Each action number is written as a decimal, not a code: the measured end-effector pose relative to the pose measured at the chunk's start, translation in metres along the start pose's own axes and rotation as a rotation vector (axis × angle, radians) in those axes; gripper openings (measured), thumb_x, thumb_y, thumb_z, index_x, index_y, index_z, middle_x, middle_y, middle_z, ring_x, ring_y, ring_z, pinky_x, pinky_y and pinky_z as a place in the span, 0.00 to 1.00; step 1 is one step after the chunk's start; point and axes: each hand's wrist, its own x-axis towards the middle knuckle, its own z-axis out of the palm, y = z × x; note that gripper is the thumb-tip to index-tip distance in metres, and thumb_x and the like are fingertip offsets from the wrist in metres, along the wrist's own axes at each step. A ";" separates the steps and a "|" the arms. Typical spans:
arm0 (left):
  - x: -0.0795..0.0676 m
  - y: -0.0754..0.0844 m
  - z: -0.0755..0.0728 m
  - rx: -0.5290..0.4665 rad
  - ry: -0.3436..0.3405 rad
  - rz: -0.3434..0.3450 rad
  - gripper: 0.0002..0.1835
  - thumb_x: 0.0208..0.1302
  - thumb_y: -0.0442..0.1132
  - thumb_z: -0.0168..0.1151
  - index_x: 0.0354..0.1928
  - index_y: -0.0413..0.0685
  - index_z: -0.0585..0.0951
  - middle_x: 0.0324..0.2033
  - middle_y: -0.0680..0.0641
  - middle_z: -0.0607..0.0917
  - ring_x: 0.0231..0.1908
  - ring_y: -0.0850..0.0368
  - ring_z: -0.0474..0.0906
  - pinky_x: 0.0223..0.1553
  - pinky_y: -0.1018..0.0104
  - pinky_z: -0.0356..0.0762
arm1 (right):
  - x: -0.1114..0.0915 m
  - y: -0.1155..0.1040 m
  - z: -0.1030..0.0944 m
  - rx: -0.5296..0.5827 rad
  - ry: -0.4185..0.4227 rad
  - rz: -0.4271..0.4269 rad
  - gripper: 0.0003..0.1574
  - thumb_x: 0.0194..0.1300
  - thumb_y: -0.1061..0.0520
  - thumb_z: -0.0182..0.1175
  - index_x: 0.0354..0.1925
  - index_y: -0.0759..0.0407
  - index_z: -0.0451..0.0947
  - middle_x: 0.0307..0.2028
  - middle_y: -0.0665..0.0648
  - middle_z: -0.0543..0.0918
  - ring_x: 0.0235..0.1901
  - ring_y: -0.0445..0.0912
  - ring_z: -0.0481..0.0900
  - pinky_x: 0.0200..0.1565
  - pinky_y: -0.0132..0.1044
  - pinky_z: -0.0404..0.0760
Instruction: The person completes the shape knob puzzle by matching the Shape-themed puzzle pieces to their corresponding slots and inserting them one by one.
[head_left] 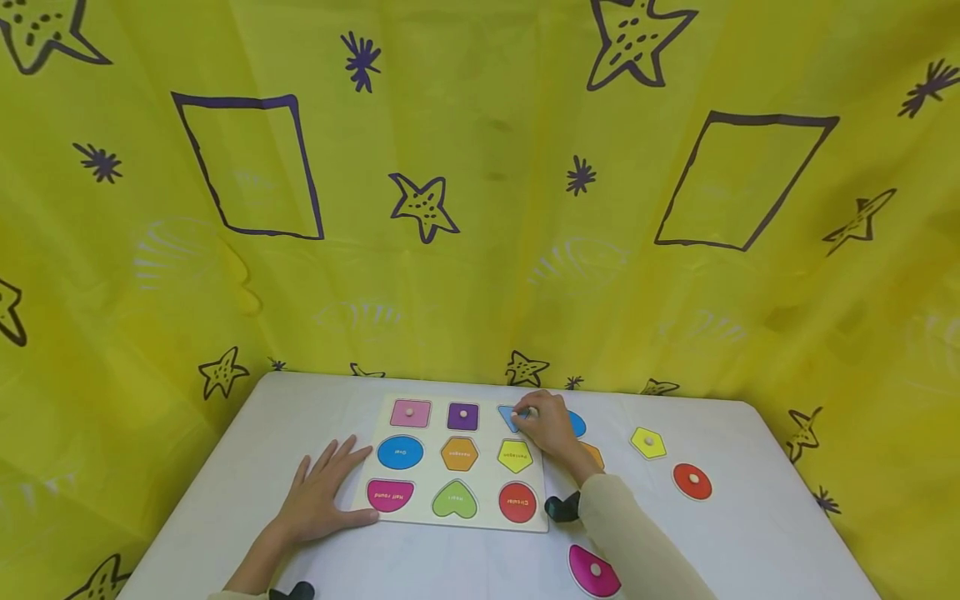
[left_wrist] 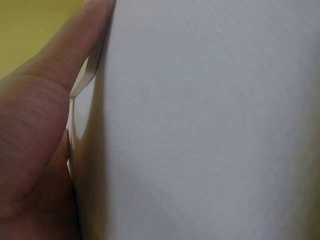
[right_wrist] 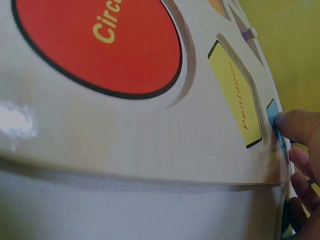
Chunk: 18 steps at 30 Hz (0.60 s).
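Observation:
A cream shape-puzzle board (head_left: 480,467) lies on the white table. My right hand (head_left: 551,429) is at its far right corner, fingers curled, pinching a blue triangle piece (head_left: 507,412) at its slot. The thumb is seen against the blue triangle (right_wrist: 273,114) in the right wrist view; the fingers partly hide the piece. My left hand (head_left: 322,492) lies with fingers spread by the board's left edge, its thumb touching the near left corner. A pink piece (head_left: 420,414) and a purple square piece (head_left: 463,423), both with knobs, sit in the far row.
Printed recesses fill the other rows, among them the red circle (head_left: 517,502) and yellow pentagon (head_left: 515,457). Loose pieces lie right: yellow pentagon (head_left: 648,451), red circle (head_left: 692,489), magenta half round (head_left: 585,567), blue piece (head_left: 577,423) and orange piece (head_left: 592,453). A yellow curtain (head_left: 480,275) hangs behind.

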 end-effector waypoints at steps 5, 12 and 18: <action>0.000 0.000 0.000 0.001 0.000 -0.005 0.56 0.44 0.72 0.75 0.75 0.56 0.70 0.77 0.38 0.63 0.77 0.31 0.48 0.71 0.23 0.33 | 0.000 0.000 0.001 -0.006 0.000 0.002 0.03 0.64 0.56 0.73 0.37 0.53 0.90 0.50 0.56 0.84 0.54 0.54 0.73 0.57 0.53 0.74; 0.000 -0.001 0.001 0.010 -0.006 -0.006 0.56 0.44 0.72 0.74 0.75 0.56 0.69 0.77 0.38 0.63 0.77 0.32 0.47 0.71 0.23 0.33 | -0.001 -0.001 0.001 0.001 0.000 0.005 0.04 0.64 0.56 0.73 0.37 0.54 0.90 0.50 0.57 0.84 0.55 0.55 0.73 0.58 0.54 0.74; 0.000 0.000 0.000 0.003 -0.004 -0.004 0.56 0.44 0.71 0.75 0.75 0.56 0.70 0.77 0.38 0.63 0.77 0.31 0.47 0.70 0.23 0.33 | -0.002 -0.002 0.001 -0.005 -0.004 0.022 0.04 0.65 0.55 0.72 0.38 0.53 0.90 0.52 0.57 0.83 0.56 0.55 0.72 0.60 0.55 0.74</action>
